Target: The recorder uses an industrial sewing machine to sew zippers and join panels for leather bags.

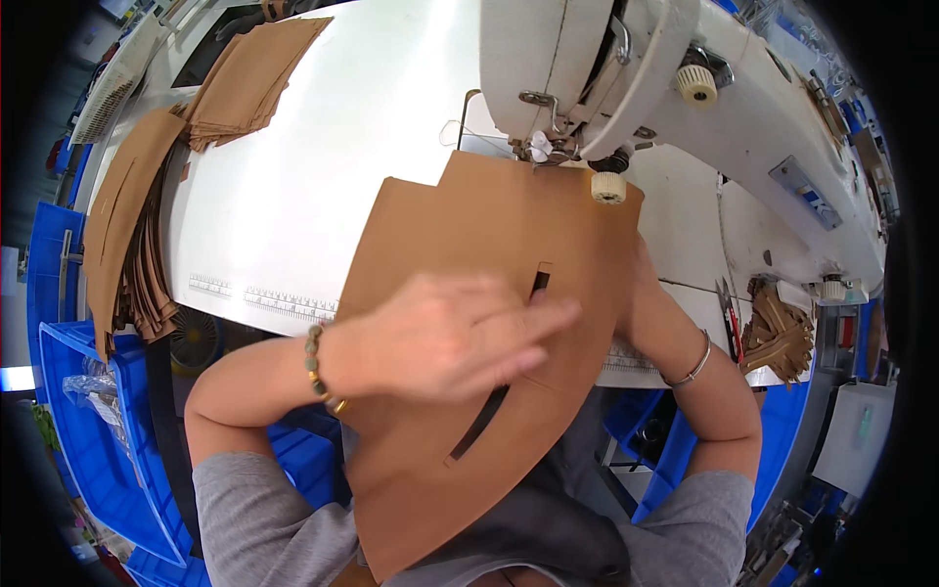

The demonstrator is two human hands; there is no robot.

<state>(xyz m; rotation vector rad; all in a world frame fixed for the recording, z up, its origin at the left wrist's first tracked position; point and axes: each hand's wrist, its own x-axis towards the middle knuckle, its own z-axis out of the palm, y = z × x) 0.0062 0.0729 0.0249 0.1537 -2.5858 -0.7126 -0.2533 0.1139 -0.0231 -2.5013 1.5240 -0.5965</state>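
Brown panel (469, 225): top edge at sewing machine (533, 59) foot, lower end overhanging white table (264, 225). Hands apart. Left hand (445, 338) over panel, motion-blurred, fingers extended, partly covering the slot; contact unclear. Right hand (642, 293) at right edge, fingers hidden behind panel; cannot tell its grip. Needle indistinct.

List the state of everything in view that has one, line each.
Brown panel: spread, top edge at sewing machine, lower end past table edge
Left hand: over panel, blurred, fingers extended
Right hand: mostly hidden behind panel
Sewing machine: running or stopped, can't tell
Left stack: draped over table edge
Back stack: flat, slightly fanned
Brown strips: loosely piled
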